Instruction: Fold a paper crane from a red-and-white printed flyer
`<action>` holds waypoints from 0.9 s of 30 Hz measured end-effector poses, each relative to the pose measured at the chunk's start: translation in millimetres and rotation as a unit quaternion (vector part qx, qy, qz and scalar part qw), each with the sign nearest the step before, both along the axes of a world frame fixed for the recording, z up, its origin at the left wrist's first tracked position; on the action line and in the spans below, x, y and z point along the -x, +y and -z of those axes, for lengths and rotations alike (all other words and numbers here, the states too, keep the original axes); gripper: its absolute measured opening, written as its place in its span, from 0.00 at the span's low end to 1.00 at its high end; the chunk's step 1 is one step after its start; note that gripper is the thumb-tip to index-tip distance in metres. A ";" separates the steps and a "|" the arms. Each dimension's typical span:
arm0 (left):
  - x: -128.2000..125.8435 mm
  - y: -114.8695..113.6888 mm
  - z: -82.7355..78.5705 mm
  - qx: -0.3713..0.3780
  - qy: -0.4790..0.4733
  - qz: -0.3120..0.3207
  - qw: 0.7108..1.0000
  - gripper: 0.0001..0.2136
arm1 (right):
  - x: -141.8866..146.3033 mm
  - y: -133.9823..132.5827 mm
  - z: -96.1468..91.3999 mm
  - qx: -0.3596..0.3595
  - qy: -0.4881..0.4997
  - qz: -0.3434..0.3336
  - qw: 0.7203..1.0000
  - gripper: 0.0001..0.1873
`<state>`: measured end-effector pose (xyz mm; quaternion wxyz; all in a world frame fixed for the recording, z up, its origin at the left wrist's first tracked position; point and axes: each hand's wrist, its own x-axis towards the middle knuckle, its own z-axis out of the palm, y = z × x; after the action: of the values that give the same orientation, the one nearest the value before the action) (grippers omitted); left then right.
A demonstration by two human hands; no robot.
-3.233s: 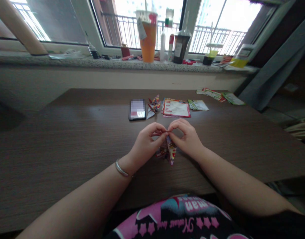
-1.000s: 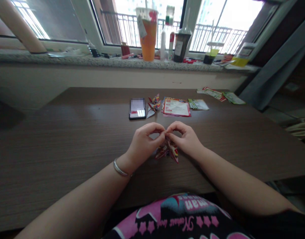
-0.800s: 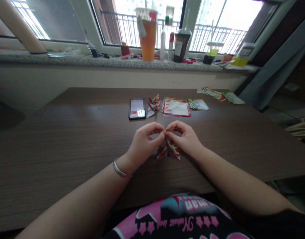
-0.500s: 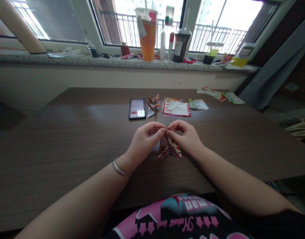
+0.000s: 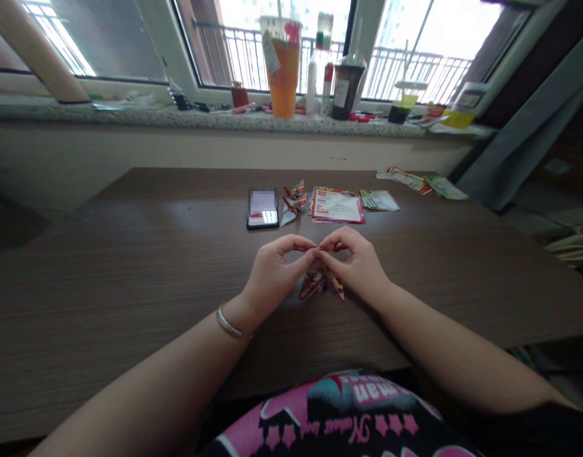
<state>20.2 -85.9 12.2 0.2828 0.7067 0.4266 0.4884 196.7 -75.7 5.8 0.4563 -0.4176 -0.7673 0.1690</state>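
Note:
Both hands meet over the brown table (image 5: 177, 254), pinching one small piece of folded, colourfully printed paper (image 5: 314, 284). My left hand (image 5: 282, 261) grips its top between thumb and forefinger. From the other side, my right hand (image 5: 352, 257) pinches the same top, its fingertips touching the left ones. Red, yellow and purple print shows on the two pointed flaps that spread out below the fingers. The upper part is hidden behind the thumbs. Beyond the hands lies another folded piece of similar printed paper (image 5: 294, 202).
A phone (image 5: 263, 208) lies left of the far folded piece. To its right are a stack of red-bordered sheets (image 5: 338, 205) and a green packet (image 5: 379, 200). More packets (image 5: 408, 180) lie at the far right. Drinks, including an orange cup (image 5: 282, 76), line the windowsill (image 5: 201, 120).
The folded paper's lower flaps have shifted slightly left and tilted, with less of the front showing. Both hands stay pinched on its top, moving only slightly.

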 end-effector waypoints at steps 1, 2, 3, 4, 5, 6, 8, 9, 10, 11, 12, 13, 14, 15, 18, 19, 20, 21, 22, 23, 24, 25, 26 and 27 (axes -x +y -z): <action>-0.1 -0.1 0.1 -0.003 0.002 -0.003 1.000 0.05 | 0.0 0.1 0.0 0.002 -0.004 0.000 1.000 0.05; -0.3 -0.2 0.2 -0.006 0.003 -0.005 1.000 0.05 | -0.1 0.3 0.2 0.009 -0.007 0.000 1.000 0.05; -0.5 -0.4 0.2 -0.007 0.005 -0.006 1.000 0.05 | -0.1 0.5 0.5 0.018 -0.008 0.001 1.000 0.06; -0.7 -0.6 0.0 -0.008 0.006 -0.008 1.000 0.05 | -0.3 0.7 0.9 0.026 -0.008 0.002 1.000 0.06; -0.8 -0.9 -0.4 -0.010 0.009 -0.010 1.000 0.05 | -0.5 1.0 1.5 0.032 -0.007 0.003 0.999 0.06; -0.9 -1.3 -1.1 -0.012 0.013 -0.012 1.000 0.05 | -0.7 1.3 2.0 0.035 -0.008 0.003 0.999 0.06; -0.8 -2.3 -2.9 -0.020 0.020 -0.016 0.999 0.05 | -1.1 1.8 2.6 0.036 -0.015 0.005 0.999 0.05; -0.7 -2.8 -3.8 -0.024 0.023 -0.018 0.999 0.05 | -1.2 1.9 2.5 0.036 -0.019 0.004 0.999 0.05; -0.6 -3.2 -4.6 -0.028 0.024 -0.018 0.999 0.05 | -1.1 1.9 2.1 0.037 -0.023 0.001 0.999 0.05; -0.6 -3.5 -5.0 -0.029 0.024 -0.017 0.999 0.05 | -0.8 1.7 1.3 0.037 -0.027 -0.004 0.999 0.06; -0.5 -3.5 -5.1 -0.027 0.021 -0.015 0.999 0.06 | -0.5 1.5 0.3 0.036 -0.029 -0.011 0.999 0.06; -0.5 -3.2 -4.8 -0.020 0.014 -0.011 1.000 0.06 | 0.0 1.1 -0.9 0.035 -0.029 -0.019 0.999 0.06; -0.6 -2.4 -4.1 -0.011 0.004 -0.004 1.000 0.07 | 0.4 0.7 -2.0 0.034 -0.027 -0.025 0.999 0.06; -0.6 -1.4 -3.1 0.002 -0.011 0.005 1.000 0.08 | 0.9 0.3 -3.0 0.034 -0.026 -0.029 0.999 0.06; -0.3 3.4 0.4 0.054 -0.088 0.045 0.994 0.08 | 1.9 -0.5 -3.7 0.046 -0.016 -0.027 0.998 0.06; 0.1 5.3 1.3 0.070 -0.118 0.055 0.989 0.08 | 2.3 -0.5 -3.1 0.056 -0.010 -0.025 0.998 0.07; 0.7 7.1 2.1 0.086 -0.145 0.059 0.984 0.09 | 2.6 -0.4 -2.2 0.071 0.000 -0.024 0.997 0.07; 1.5 9.0 2.9 0.102 -0.168 0.057 0.979 0.10 | 2.9 -0.3 -1.2 0.091 0.016 -0.025 0.995 0.08; 2.4 10.8 3.6 0.115 -0.188 0.051 0.974 0.11 | 3.3 0.0 -0.1 0.115 0.037 -0.028 0.992 0.09; 3.3 12.6 4.4 0.129 -0.203 0.045 0.970 0.14 | 3.7 0.4 0.9 0.140 0.062 -0.032 0.988 0.10; 4.2 14.2 5.3 0.144 -0.217 0.044 0.964 0.17 | 4.0 1.0 1.7 0.163 0.089 -0.036 0.982 0.11; 4.8 15.7 6.3 0.157 -0.228 0.052 0.960 0.20 | 4.2 1.7 2.3 0.181 0.116 -0.039 0.976 0.13; 5.2 16.8 7.4 0.169 -0.232 0.070 0.955 0.23 | 4.3 2.6 2.8 0.194 0.141 -0.039 0.970 0.14; 5.2 17.5 8.6 0.177 -0.232 0.091 0.952 0.27 | 4.2 3.7 3.1 0.202 0.161 -0.038 0.965 0.15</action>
<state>15.0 -68.4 3.6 0.5376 0.5484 0.3630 0.5277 192.6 -72.0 2.7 0.4733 -0.4390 -0.6490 0.4026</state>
